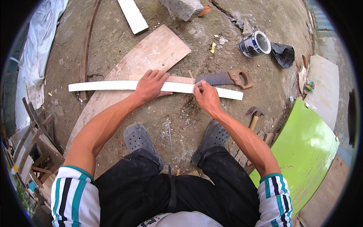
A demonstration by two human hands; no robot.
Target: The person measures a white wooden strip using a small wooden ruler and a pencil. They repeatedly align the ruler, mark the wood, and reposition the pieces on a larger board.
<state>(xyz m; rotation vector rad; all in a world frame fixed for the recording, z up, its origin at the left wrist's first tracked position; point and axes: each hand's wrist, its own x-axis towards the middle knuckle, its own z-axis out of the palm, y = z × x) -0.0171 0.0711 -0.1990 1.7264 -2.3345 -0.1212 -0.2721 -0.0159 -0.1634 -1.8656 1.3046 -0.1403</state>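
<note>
A long white board (pixel 109 86) lies crosswise in front of me. Its left part passes over a wide plywood plank (pixel 151 51). My left hand (pixel 152 85) grips the white board near its middle, fingers over the far edge and thumb along the near side. Against the far edge lies a short strip of bare wood (pixel 177 79), partly under that hand. My right hand (pixel 207 97) is pinched closed on top of the white board, by the strip's right end; whatever its fingertips hold is hidden. Just beyond it, a handsaw (pixel 221 78) rests on the ground, its wooden handle to the right.
A hammer (pixel 254 116) lies to the right, near a green panel (pixel 306 151). An open paint can (pixel 255 44) and a black plastic bag (pixel 283 56) are at the far right. A stone (pixel 183 8) and another white board (pixel 133 16) lie ahead. Scrap wood (pixel 38 151) piles up left.
</note>
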